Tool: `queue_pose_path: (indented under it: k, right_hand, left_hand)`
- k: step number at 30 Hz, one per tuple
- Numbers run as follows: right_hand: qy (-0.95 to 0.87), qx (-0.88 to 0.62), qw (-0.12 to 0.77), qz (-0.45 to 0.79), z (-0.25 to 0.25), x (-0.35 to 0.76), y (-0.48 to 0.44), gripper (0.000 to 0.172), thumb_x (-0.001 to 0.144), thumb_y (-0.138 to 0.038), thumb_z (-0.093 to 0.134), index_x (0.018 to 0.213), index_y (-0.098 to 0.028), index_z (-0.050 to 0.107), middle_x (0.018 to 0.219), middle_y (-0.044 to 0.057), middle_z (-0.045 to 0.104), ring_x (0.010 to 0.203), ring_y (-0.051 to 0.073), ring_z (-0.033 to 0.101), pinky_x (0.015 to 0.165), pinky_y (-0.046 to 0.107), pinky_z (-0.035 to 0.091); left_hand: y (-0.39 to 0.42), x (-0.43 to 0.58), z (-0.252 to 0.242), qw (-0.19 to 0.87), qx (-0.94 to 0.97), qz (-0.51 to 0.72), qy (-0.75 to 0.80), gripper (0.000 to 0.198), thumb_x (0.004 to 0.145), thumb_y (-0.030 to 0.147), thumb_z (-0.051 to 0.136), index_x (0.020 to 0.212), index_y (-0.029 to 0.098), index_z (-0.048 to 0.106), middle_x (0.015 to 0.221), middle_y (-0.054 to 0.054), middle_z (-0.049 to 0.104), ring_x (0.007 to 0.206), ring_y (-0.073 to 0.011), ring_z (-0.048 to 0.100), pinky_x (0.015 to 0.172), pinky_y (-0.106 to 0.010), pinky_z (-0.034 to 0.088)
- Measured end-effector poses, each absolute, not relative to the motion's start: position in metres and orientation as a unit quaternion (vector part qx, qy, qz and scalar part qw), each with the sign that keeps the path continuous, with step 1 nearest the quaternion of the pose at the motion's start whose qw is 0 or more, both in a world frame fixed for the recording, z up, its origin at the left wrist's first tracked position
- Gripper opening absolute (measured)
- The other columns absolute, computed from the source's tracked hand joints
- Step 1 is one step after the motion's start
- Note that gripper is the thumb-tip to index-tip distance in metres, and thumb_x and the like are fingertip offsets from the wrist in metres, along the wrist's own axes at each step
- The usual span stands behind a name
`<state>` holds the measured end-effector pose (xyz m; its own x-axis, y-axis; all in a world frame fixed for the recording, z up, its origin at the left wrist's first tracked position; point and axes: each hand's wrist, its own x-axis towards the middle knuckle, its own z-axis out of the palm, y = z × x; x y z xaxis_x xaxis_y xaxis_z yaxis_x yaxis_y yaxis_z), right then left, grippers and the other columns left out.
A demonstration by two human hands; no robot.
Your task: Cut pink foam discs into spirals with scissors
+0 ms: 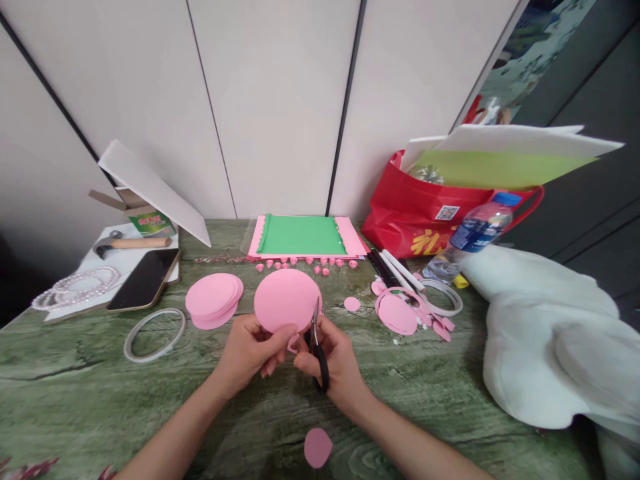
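Note:
My left hand (257, 347) pinches a pink paper circle (287, 300) by its lower edge, thumb on top. In my right hand (335, 353) are black-handled scissors (320, 363), their blades pointing up along the circle's right edge. A curled pink strip (293, 343) hangs below the circle between the hands. Left of the circle lies a stack of pink paper circles (213, 297). A small pink paper disc (318, 447) lies near me, and another small pink piece (353, 304) rests to the right.
Small rolled pink paper pieces (326, 271) line up before green paper (303, 235). At right are pink offcuts (397, 313), a tape roll (443, 298), a water bottle (473, 233), a red bag (410, 213) and a white plush (545, 340). Left: another tape roll (129, 348), phone (145, 279), hammer (140, 243).

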<state>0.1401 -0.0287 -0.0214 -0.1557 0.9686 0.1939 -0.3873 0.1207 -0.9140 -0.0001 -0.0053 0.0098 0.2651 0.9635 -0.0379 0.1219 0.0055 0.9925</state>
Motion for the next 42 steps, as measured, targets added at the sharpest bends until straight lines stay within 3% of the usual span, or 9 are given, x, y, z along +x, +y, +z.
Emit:
queue_pose_path:
  k: [7,13,18,23,31,42]
  right_hand:
    - [-0.469,-0.32,0.572,0.593,-0.0229,0.1393,-0.0295,0.043,0.058,-0.047,0.075,0.077,-0.02,0.049,0.053,-0.007,0.043,0.047,0.008,0.033,0.045,0.021,0.025]
    - [-0.459,-0.331,0.57,0.596,-0.0204,0.1397,-0.0299,0.035,0.061,-0.041,0.074,0.075,-0.019,0.05,0.052,-0.007,0.051,0.038,0.005,0.036,0.037,0.018,0.026]
    - [-0.467,-0.339,0.554,0.601,-0.0217,0.1384,-0.0311,0.036,0.061,-0.044,0.073,0.073,-0.019,0.05,0.049,-0.008,0.049,0.034,0.005,0.036,0.033,0.017,0.027]
    - [-0.469,-0.318,0.551,0.612,-0.0254,0.1367,-0.0303,0.039,0.06,-0.044,0.075,0.077,-0.02,0.049,0.054,-0.006,0.051,0.041,0.007,0.041,0.039,0.019,0.031]
    - [-0.459,-0.335,0.577,0.587,-0.0211,0.1386,-0.0269,0.048,0.055,-0.046,0.078,0.082,-0.02,0.049,0.063,-0.004,0.052,0.057,0.012,0.045,0.055,0.024,0.035]
    - [-0.453,-0.328,0.568,0.604,-0.0236,0.1394,-0.0267,0.046,0.056,-0.044,0.078,0.08,-0.02,0.047,0.054,-0.007,0.046,0.047,0.008,0.035,0.046,0.021,0.027]
  left_hand:
    - [-0.0031,-0.0026,0.0064,0.542,0.577,0.407,0.456,0.03,0.071,0.036,0.064,0.053,0.013,0.058,0.037,0.003,0.052,0.025,-0.0035,0.038,0.026,-0.014,0.027]
    - [-0.0038,-0.002,0.0075,0.548,0.567,0.426,0.444,0.029,0.073,0.035,0.063,0.055,0.014,0.055,0.038,0.004,0.052,0.024,-0.0028,0.037,0.025,-0.013,0.025]
    - [-0.0053,0.0017,0.0079,0.593,0.537,0.44,0.409,0.031,0.075,0.04,0.06,0.059,0.014,0.056,0.043,0.002,0.057,0.026,-0.007,0.045,0.025,-0.015,0.03]
    - [-0.0046,0.0036,0.0077,0.563,0.544,0.416,0.463,0.041,0.071,0.039,0.063,0.043,0.012,0.053,0.034,0.003,0.048,0.025,-0.0037,0.038,0.026,-0.014,0.026]
    - [-0.0041,0.001,0.0123,0.553,0.561,0.389,0.478,0.033,0.066,0.037,0.066,0.046,0.013,0.056,0.034,0.004,0.048,0.024,-0.0035,0.035,0.024,-0.014,0.021]
    - [-0.0036,-0.0005,0.0105,0.531,0.576,0.407,0.47,0.034,0.069,0.036,0.064,0.046,0.014,0.052,0.033,0.005,0.046,0.025,-0.0027,0.033,0.025,-0.014,0.021]
